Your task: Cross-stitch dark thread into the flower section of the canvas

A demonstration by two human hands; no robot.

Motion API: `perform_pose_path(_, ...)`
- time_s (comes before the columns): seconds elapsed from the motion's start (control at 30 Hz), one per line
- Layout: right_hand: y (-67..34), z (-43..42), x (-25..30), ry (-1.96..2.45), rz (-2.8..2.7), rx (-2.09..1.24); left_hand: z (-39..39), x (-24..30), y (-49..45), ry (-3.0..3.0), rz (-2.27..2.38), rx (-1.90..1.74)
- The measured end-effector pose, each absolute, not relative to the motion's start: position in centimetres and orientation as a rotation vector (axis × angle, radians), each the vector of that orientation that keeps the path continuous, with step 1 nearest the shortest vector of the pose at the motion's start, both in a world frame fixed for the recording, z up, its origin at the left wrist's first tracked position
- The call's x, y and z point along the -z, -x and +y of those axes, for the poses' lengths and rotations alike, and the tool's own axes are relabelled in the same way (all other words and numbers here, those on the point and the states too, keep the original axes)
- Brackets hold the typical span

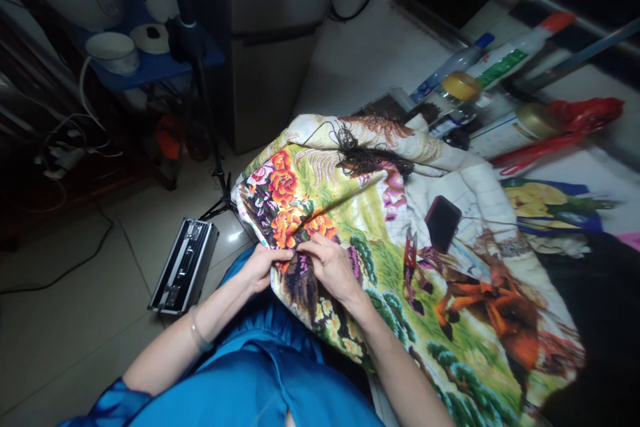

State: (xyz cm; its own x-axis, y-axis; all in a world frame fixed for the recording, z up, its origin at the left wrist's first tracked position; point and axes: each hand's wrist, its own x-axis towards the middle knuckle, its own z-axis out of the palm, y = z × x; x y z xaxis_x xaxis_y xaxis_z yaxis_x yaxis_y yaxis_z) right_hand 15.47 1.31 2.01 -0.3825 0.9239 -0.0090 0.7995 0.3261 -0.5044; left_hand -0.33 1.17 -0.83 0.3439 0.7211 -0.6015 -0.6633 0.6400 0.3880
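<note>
1. My left hand (264,268) is pinching the cloth (345,210) near its edge, left of the frame's centre.
2. My right hand (331,265) is sitting just beside, its fingers drawn together at the cloth; I am not making out what they grip.
3. The cloth is spreading toward the lower right.
4. Dark thread (367,155), snips (411,253) and a phone (443,223) are resting on it.
5. A case (184,267) is standing at left.

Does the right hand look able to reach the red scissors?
Probably yes: the red scissors lie atop the cloth, nothing standing between, though the right hand is busy near the cloth's edge.
</note>
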Motion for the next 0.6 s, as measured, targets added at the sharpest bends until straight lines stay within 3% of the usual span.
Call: perform_pose_path(0.6, -12.7, 0.7, -3.3, 1.617, -2.545, -0.365, 1.0, 0.7, 0.5, -0.141, 0.849, -0.919)
